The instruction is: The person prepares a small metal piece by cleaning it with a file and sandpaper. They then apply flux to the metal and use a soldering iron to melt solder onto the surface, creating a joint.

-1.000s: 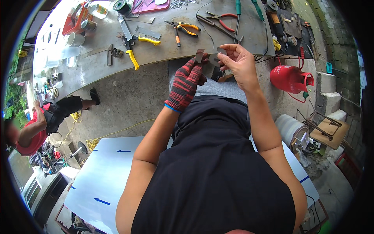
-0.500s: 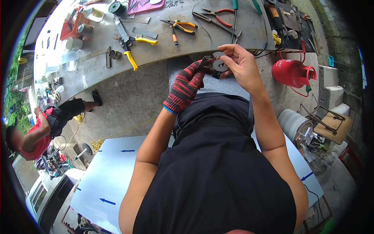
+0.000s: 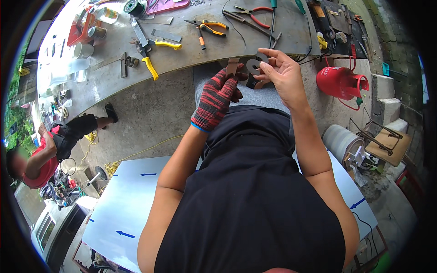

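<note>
My left hand (image 3: 217, 96) wears a red and black knit glove and pinches a small brown flat piece (image 3: 231, 67) that stands up between its fingers. My bare right hand (image 3: 281, 73) holds a grey curved metal piece (image 3: 255, 64) by its edge, right beside the brown one. Both hands are close together just below the front edge of the metal workbench (image 3: 191, 54), above my lap. Whether the two pieces touch is hard to tell.
On the bench lie yellow-handled clamps (image 3: 150, 66), orange and red pliers (image 3: 205, 25), a roll of wire (image 3: 133, 7), cups (image 3: 82, 49) and metal strips. A red gas canister (image 3: 337, 82) stands at the right. A person in red (image 3: 38, 159) crouches at the left. A white sheet (image 3: 127, 204) lies below.
Both hands have stayed together at the bench edge, shifting slightly. The grey curved piece now shows more plainly in my right hand's fingers beside the brown piece.
</note>
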The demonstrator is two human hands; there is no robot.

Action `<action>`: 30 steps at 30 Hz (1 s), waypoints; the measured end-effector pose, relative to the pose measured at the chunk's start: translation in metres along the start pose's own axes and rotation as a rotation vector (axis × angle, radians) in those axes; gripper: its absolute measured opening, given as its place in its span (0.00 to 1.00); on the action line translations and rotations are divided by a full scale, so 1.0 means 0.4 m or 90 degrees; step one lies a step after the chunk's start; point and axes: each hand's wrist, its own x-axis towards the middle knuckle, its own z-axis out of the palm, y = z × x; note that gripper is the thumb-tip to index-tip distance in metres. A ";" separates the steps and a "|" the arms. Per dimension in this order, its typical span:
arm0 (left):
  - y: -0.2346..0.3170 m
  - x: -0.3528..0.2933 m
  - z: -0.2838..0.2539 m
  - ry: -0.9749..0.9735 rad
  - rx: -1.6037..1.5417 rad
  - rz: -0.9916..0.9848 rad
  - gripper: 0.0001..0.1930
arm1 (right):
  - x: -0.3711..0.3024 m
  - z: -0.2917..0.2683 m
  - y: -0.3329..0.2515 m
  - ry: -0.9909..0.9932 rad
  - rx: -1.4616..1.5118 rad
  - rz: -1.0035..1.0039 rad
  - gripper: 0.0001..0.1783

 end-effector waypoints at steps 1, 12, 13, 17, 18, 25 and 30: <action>0.001 0.000 0.001 0.000 0.000 0.000 0.20 | -0.001 0.002 -0.001 0.006 0.007 0.003 0.20; -0.015 0.005 -0.021 -0.033 -0.130 -0.043 0.24 | 0.001 -0.005 0.006 0.037 -0.105 0.007 0.16; -0.014 0.007 -0.026 -0.050 -0.182 -0.061 0.26 | 0.001 -0.005 0.006 0.036 -0.104 0.007 0.16; -0.077 0.048 -0.058 -0.113 -0.421 -0.099 0.31 | 0.002 -0.010 0.012 0.028 -0.097 -0.007 0.16; -0.081 0.055 -0.062 -0.119 -0.435 -0.104 0.32 | 0.002 -0.013 0.013 0.022 -0.093 -0.005 0.16; -0.076 0.052 -0.061 -0.144 -0.494 -0.124 0.33 | 0.005 -0.020 0.014 0.000 -0.091 0.005 0.16; -0.070 0.057 -0.084 -0.078 -0.453 -0.096 0.28 | 0.010 -0.023 0.024 0.013 -0.125 0.019 0.16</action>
